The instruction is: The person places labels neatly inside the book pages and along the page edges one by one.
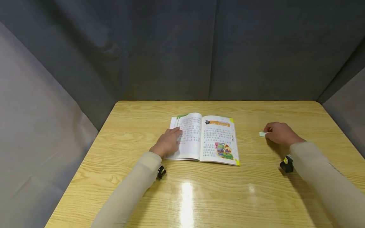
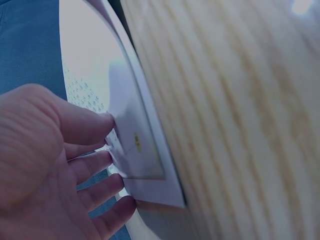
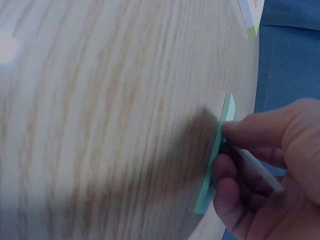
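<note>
An open book [image 1: 188, 139] with printed text lies on the wooden table. My left hand [image 1: 168, 142] rests on its left page, near the outer edge. Up close, the left thumb and the extended fingers [image 2: 100, 192] touch the page along its edge. To the right of the book, my right hand [image 1: 280, 133] holds a small pale green pad [image 1: 262, 134], apparently sticky notes, down at the table. Thumb and curled fingertips pinch at the pad [image 3: 202, 197] in the right wrist view. A thin white strip [image 3: 262, 172] slants between the fingers toward the palm; whether it joins the pad is hidden.
The light wooden table [image 1: 216, 196] carries the book and pad. A dark curtain [image 1: 168, 50] hangs behind its far edge, with paler cloth [image 1: 37, 126] at the left. A black wrist camera [image 1: 287, 164] sits under the right forearm, another camera [image 1: 161, 172] by the left.
</note>
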Demonstrator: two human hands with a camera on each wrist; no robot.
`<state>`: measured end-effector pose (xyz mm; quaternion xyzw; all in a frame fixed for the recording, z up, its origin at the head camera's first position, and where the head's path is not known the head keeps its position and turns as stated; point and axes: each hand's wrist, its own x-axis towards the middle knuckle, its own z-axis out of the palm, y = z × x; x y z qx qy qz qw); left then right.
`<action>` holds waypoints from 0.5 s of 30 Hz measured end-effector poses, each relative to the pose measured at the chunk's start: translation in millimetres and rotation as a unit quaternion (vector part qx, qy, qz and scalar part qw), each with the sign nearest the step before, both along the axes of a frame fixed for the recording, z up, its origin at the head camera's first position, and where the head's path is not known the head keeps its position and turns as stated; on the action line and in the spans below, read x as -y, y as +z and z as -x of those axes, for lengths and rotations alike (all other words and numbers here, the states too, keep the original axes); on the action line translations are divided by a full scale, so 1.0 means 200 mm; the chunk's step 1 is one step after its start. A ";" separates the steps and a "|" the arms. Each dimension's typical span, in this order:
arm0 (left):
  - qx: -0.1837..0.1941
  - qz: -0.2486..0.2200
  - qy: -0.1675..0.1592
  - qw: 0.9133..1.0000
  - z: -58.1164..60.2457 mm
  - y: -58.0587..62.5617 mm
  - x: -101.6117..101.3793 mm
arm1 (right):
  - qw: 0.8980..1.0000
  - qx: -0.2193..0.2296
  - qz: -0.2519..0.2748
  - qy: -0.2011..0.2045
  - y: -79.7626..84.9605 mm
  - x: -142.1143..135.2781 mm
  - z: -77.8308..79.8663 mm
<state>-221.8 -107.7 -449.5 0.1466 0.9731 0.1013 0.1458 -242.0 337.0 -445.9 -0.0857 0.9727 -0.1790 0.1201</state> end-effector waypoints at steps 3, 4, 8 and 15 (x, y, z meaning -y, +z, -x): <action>0.003 -0.005 0.002 1.000 0.00 0.00 0.00 | 1.000 0.002 0.004 0.003 0.00 0.01 -0.01; 0.005 -0.006 0.002 1.000 0.00 0.01 0.00 | 1.000 0.003 0.003 0.004 0.01 0.01 -0.01; 0.006 -0.007 -0.001 1.000 0.00 0.01 0.00 | 1.000 0.010 -0.006 0.003 0.02 0.02 -0.01; 0.001 -0.004 -0.002 1.000 0.00 0.01 0.00 | 0.999 0.028 0.021 -0.013 0.05 0.02 0.00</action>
